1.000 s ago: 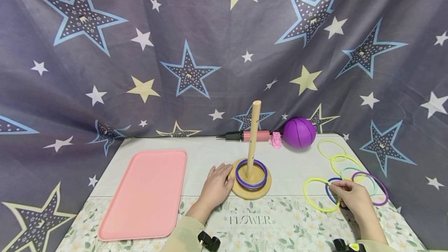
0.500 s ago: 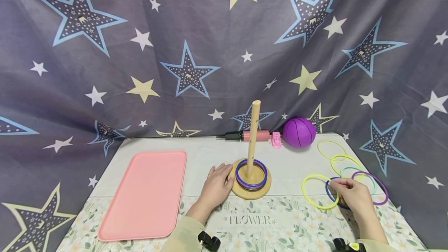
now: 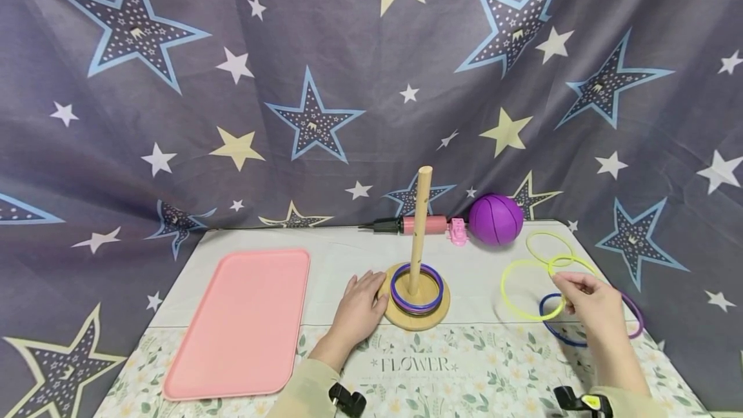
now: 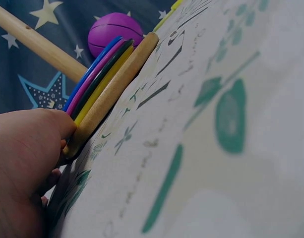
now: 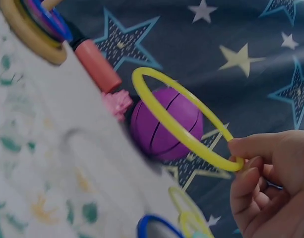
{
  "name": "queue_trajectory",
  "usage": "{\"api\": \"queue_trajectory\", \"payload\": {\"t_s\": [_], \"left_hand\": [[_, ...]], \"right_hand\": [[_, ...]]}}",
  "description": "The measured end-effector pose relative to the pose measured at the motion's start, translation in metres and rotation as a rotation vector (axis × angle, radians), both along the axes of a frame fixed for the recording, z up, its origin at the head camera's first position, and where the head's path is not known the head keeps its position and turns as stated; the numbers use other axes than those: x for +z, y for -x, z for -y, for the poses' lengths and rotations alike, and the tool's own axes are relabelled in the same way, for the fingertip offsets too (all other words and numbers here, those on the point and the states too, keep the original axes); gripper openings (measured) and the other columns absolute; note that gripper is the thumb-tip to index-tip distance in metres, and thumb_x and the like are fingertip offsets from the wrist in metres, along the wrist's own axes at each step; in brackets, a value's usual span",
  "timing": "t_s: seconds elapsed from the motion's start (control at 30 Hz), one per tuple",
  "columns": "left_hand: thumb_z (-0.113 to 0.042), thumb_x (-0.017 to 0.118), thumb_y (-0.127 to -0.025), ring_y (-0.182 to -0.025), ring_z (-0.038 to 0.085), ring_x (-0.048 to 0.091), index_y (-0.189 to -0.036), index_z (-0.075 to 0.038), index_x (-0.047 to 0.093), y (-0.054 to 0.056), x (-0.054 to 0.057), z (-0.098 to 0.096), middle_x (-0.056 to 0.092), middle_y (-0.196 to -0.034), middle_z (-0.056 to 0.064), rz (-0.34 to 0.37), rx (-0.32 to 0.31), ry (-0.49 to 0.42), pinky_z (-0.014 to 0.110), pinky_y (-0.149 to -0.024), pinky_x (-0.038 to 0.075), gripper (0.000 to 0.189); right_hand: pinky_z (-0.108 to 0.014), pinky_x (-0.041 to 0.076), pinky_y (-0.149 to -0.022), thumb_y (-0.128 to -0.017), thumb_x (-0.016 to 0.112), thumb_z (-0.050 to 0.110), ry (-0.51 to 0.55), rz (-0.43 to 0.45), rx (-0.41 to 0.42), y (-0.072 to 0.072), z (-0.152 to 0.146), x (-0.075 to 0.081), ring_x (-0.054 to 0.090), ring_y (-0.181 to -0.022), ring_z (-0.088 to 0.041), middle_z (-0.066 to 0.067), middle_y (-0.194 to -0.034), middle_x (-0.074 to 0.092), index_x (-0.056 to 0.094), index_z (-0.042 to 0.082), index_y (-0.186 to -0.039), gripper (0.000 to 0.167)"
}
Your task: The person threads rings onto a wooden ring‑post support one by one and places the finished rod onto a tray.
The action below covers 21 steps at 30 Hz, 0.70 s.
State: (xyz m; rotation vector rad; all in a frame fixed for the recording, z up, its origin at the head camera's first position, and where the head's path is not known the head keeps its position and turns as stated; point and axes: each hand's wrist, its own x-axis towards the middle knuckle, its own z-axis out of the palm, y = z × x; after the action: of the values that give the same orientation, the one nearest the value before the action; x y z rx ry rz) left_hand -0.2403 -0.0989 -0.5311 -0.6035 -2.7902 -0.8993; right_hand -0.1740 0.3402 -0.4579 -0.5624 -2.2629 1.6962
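Note:
My right hand (image 3: 594,308) pinches a yellow ring (image 5: 174,128) by its edge between thumb and fingers. The ring is tilted and raised above the table, left of the hand. My left hand (image 3: 360,305) lies flat against the left edge of a round wooden base (image 3: 400,324), its fingers touching the rim. From that base rises a wooden peg (image 3: 420,231). Around its foot lie stacked rings, with blue, purple, dark and yellow showing in the left wrist view. A blue ring (image 3: 558,335) lies on the table below the right hand, beside a purple ring (image 3: 640,322) partly hidden by it.
Two yellow-green rings overlap at the back right, the farther ring (image 3: 548,235) near a purple ball (image 3: 496,220). A pink and black pump (image 3: 426,225) and a small pink toy (image 3: 458,232) sit along the back. A pink tray (image 3: 244,321) occupies the left side.
My right hand has risen and moved slightly away from me, lifting the yellow ring clear of the blue ring's level. The left hand has not moved.

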Motion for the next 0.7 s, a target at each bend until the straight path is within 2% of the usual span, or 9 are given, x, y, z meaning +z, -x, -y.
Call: {"api": "queue_trajectory", "payload": {"t_s": [0.2, 0.3, 0.47, 0.7], "left_hand": [[-0.024, 0.063, -0.112, -0.156, 0.036, 0.046, -0.157, -0.002, 0.06, 0.0, -0.001, 0.001, 0.06, -0.159, 0.013, 0.001, -0.003, 0.0, 0.06, -0.135, 0.02, 0.05], [-0.024, 0.062, -0.112, -0.156, 0.036, 0.046, -0.157, -0.002, 0.059, 0.001, 0.0, 0.0, 0.06, -0.159, 0.014, -0.001, -0.002, 0.0, 0.061, -0.135, 0.02, 0.05], [-0.023, 0.063, -0.112, -0.156, 0.037, 0.047, -0.157, -0.001, 0.059, 0.001, 0.0, 0.0, 0.06, -0.159, 0.014, -0.004, 0.0, 0.0, 0.061, -0.135, 0.02, 0.05], [-0.023, 0.063, -0.112, -0.156, 0.037, 0.047, -0.157, -0.002, 0.06, 0.0, 0.0, 0.0, 0.061, -0.159, 0.014, -0.004, -0.001, 0.0, 0.06, -0.135, 0.02, 0.05]], "right_hand": [[-0.021, 0.052, -0.053, -0.101, 0.085, 0.023, 0.092, -0.116, -0.035, 0.005, 0.013, 0.031, 0.057, -0.061, -0.01, 0.007, -0.075, 0.068, 0.086, 0.015, -0.102, 0.008], [-0.02, 0.051, -0.051, -0.1, 0.085, 0.015, 0.181, -0.198, -0.012, 0.007, 0.021, 0.047, 0.055, -0.061, -0.01, 0.006, -0.077, 0.071, 0.086, 0.011, -0.101, 0.004], [-0.02, 0.05, -0.051, -0.099, 0.086, 0.011, 0.269, -0.289, 0.045, 0.01, 0.033, 0.069, 0.054, -0.062, -0.011, 0.006, -0.083, 0.073, 0.084, 0.004, -0.105, 0.01], [-0.022, 0.047, -0.048, -0.098, 0.086, 0.01, 0.276, -0.382, 0.111, 0.015, 0.051, 0.089, 0.051, -0.061, -0.013, 0.002, -0.082, 0.07, 0.082, -0.002, -0.11, 0.017]]}}
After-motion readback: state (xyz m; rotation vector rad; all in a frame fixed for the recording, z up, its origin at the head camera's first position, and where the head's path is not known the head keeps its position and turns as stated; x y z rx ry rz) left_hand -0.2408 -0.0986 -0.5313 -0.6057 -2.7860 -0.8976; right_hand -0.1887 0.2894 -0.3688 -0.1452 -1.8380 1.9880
